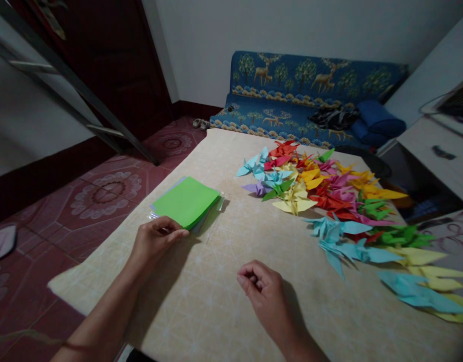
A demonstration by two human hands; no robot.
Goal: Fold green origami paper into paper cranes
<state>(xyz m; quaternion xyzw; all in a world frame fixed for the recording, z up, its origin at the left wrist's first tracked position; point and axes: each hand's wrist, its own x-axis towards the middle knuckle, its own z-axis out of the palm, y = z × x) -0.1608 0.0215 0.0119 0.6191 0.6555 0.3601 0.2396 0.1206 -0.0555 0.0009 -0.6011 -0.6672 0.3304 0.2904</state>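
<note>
A stack of green square paper (186, 200) lies on the left half of the table, on top of a clear plastic wrapper (221, 202). At the stack's near corner, the thumb and fingers of my left hand (159, 239) are pinched together on the green paper. My right hand (264, 285) rests near the front middle of the table, its fingers curled in and nothing visible in them. To its right and beyond it spread many folded paper cranes (296, 196) in red, yellow, blue, pink, green, orange and purple.
A pale patterned cloth covers the table (216, 301). Behind it stands a blue sofa (284, 95) with deer prints. A metal ladder (76, 90) leans at the left by a dark red door (103, 55). A white drawer cabinet (442, 151) stands at the right.
</note>
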